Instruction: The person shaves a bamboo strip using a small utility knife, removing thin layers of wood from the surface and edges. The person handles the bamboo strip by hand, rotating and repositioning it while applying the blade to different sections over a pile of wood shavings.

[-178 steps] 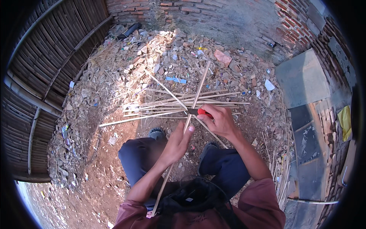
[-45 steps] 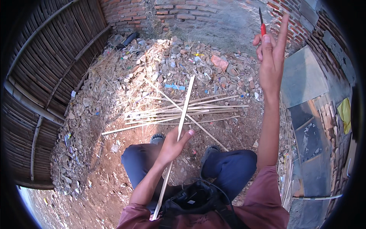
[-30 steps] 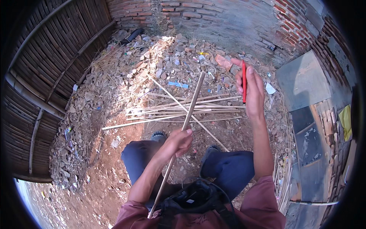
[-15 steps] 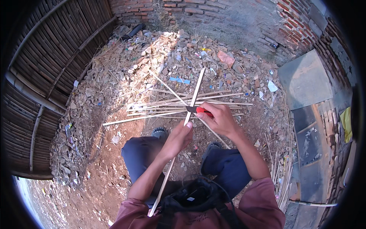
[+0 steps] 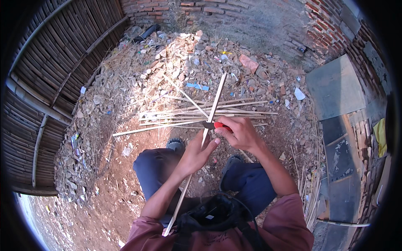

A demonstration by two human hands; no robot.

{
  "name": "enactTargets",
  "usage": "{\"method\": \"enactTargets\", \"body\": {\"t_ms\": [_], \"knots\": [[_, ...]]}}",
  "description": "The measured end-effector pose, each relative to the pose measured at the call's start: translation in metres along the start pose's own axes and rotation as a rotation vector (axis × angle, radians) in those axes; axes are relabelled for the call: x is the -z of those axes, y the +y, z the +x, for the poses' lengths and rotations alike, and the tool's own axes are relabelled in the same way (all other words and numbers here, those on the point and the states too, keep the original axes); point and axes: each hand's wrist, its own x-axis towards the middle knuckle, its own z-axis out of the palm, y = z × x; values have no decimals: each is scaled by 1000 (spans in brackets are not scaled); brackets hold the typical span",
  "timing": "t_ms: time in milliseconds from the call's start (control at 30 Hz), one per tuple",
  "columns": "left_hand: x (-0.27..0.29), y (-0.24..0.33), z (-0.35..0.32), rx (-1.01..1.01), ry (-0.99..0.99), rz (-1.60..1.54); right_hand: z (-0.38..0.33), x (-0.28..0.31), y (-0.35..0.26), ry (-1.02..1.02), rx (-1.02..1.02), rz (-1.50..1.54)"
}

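Note:
My left hand (image 5: 197, 151) grips a long pale bamboo strip (image 5: 215, 100) that runs from my lap up and away over the ground. My right hand (image 5: 240, 132) is closed on a knife with a red handle (image 5: 221, 126); its dark blade lies against the strip just above my left fingers. Beyond my hands a pile of split bamboo strips (image 5: 197, 116) lies flat on the dirt. My knees in dark blue trousers (image 5: 157, 164) are below the hands.
Rubble and litter (image 5: 167, 58) cover the ground ahead up to a brick wall (image 5: 234, 12). A woven bamboo fence (image 5: 50, 71) curves along the left. Grey slabs (image 5: 335, 85) lie on the right, thin bamboo slivers (image 5: 312, 196) beside my right leg.
My right hand, raised high with the knife, has come down to the strip. The blade now rests on the strip near my left hand, and the strip has tilted slightly.

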Motion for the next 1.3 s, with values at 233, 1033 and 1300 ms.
{"method": "enactTargets", "body": {"t_ms": [233, 1033, 1300], "knots": [[0, -24, 2, 13, -19, -71, -3, -11, 2, -31, 29, -81], [-1, -33, 7, -28, -73, 180, 29, 24, 71, 243, -244, -359], [-4, -18, -7, -29, -178, 76, 1, 52, 164, 151, -996, -366]]}}
